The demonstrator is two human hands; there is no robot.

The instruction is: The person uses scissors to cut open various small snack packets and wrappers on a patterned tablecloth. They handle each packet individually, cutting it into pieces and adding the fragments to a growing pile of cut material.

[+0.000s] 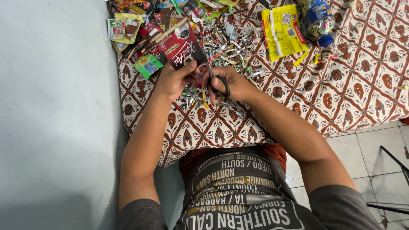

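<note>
Pinching a thin, floppy dark red foil sachet (182, 47) by its lower edge, left hand (175, 79) closed; right hand (230, 83) grips black-handled scissors (216, 79).

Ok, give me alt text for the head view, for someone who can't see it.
Seen from above, a person's left hand holds a dark red sachet while the right hand works black-handled scissors over a pile of cut foil strips. They lie on a brown patterned cloth, with a yellow packet beyond.

Two bare forearms reach forward from the body, converging until the hands nearly meet. The left hand (174, 79) pinches with thumb against fingers. The right hand (230, 83) is curled closed, knuckles up.
</note>
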